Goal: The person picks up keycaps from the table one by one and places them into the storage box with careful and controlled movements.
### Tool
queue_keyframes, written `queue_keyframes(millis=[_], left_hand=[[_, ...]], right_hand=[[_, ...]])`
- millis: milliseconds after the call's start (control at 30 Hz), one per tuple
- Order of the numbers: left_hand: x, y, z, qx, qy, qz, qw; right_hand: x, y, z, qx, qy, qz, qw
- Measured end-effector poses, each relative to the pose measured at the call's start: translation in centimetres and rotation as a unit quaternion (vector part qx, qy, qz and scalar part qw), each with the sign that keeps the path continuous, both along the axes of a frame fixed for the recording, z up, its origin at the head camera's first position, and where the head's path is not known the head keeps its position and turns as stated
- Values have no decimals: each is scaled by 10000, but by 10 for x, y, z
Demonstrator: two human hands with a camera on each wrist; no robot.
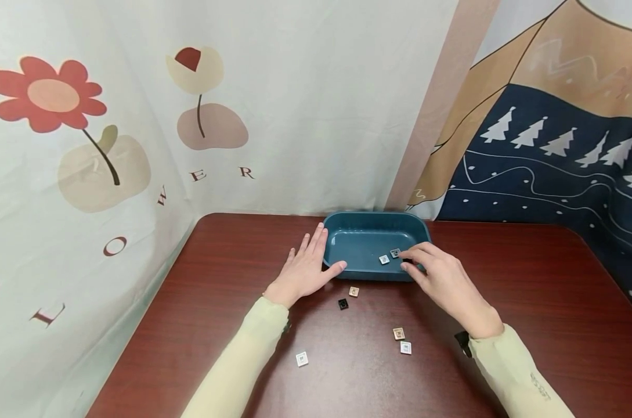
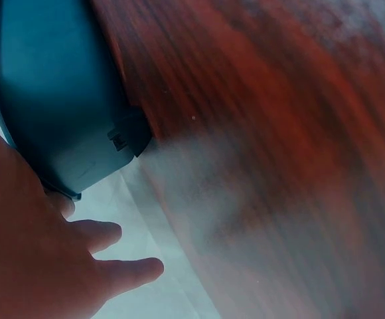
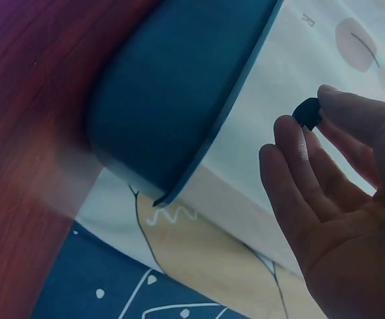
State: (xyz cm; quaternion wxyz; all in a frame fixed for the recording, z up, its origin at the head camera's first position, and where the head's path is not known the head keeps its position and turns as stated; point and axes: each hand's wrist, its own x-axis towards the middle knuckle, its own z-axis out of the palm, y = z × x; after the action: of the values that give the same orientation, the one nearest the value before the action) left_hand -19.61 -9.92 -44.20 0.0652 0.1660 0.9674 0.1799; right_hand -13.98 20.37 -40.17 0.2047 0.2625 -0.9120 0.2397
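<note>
A blue-green rectangular tray (image 1: 368, 274) stands at the back of the table. Against its left rim rests my left hand (image 1: 306, 268), fingers straight and spread, thumb along the near corner. Over the tray's right end, my right hand (image 1: 448, 280) pinches a small dark keycap (image 3: 307, 113) between thumb and fingertips; the right wrist view shows it above the rim. Inside the tray lie a white keycap (image 1: 383, 259) and a grey-looking keycap (image 1: 395, 253), near the right fingertips.
In front of the tray lie a beige keycap (image 1: 354, 291) and a black keycap (image 1: 343, 303). Nearer are another beige keycap (image 1: 398, 334), a white keycap (image 1: 405, 348) and, further left, another white keycap (image 1: 302, 359). Printed curtains (image 1: 316, 104) hang behind the brown table (image 1: 535, 278).
</note>
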Motion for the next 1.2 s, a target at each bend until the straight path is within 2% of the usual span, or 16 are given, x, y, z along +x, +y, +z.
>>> queue_keyframes(millis=[367,500,833,1200], left_hand=[[-1,1,0,-23,28,-2,10000],[-1,1,0,-53,62,-16,10000],[0,0,2,-81,135,-30,9999],[-1,0,1,-96,103,-8,9999]], right_hand=[[-18,7,-8,-55,-385,-317,9987],[-25,7,-9,114,-631,-400,9971],[-45,2,-16,622,-745,-392,9945],[-58,-6,-16,1043,-1348,-512,9840]])
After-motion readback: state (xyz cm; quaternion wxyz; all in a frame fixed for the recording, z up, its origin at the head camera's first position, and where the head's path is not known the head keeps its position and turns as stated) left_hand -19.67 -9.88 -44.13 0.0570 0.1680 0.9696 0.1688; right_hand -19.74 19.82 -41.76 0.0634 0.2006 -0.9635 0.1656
